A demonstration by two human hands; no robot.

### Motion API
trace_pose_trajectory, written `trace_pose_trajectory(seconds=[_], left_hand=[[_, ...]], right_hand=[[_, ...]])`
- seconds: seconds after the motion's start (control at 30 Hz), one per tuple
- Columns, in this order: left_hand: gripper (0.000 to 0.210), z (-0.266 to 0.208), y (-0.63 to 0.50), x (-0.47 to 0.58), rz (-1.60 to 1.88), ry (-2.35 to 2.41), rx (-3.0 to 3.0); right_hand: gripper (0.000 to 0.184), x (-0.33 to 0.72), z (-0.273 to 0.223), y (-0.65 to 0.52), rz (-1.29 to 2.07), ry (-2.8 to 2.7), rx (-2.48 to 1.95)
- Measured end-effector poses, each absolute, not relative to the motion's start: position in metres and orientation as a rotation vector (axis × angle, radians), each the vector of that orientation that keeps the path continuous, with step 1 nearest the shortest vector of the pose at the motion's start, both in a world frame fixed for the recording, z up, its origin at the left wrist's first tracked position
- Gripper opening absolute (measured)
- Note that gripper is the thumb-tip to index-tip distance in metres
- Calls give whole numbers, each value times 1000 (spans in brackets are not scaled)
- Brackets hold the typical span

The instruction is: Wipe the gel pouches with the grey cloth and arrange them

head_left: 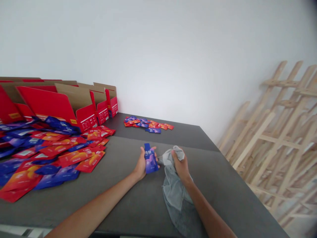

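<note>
In the middle of the view my left hand (pixel 141 164) is closed around a blue pouch (pixel 151 162), held upright with its narrow spout end at the top and its printed front showing. To the right of it my right hand (pixel 181 164) grips a bunched grey cloth (pixel 173 185), which hangs down over the near side of the table. A corner of the cloth reaches toward the fingers of my left hand, close to the pouch's right edge; whether it touches the pouch I cannot tell.
A large heap of red and blue pouches (pixel 56 148) covers the table's left. Open red cardboard boxes (pixel 49 99) stand behind it. A smaller group of pouches (pixel 141 123) lies at the back of the dark table (pixel 119 195). Wooden pallets (pixel 267 145) lean on the wall at right.
</note>
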State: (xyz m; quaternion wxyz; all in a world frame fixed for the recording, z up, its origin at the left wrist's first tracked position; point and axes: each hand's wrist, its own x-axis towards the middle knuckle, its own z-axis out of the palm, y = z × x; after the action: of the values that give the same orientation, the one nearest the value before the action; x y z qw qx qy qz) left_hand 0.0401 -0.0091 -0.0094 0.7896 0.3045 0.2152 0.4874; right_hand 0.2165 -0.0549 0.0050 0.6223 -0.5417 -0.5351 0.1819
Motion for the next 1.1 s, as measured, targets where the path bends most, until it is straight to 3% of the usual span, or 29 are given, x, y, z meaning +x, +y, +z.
trace_pose_trajectory(seconds=[0.17, 0.47, 0.7, 0.8, 1.1], left_hand=[[69, -35, -20, 62, 874, 487, 773], [73, -31, -14, 54, 1006, 470, 799], [91, -43, -16, 63, 831, 464, 978], [86, -47, -19, 62, 768, 479, 1097], [87, -27, -20, 53, 790, 426, 917]], right_hand=[[21, 209, 5, -65, 303, -1559, -1250], [20, 196, -4, -71, 297, -2426, -1031], [20, 207, 2, -67, 13, -2013, -1322], [18, 213, 4, -66, -42, -1864, -1351], [24, 201, 7, -73, 151, -2378, -1089]])
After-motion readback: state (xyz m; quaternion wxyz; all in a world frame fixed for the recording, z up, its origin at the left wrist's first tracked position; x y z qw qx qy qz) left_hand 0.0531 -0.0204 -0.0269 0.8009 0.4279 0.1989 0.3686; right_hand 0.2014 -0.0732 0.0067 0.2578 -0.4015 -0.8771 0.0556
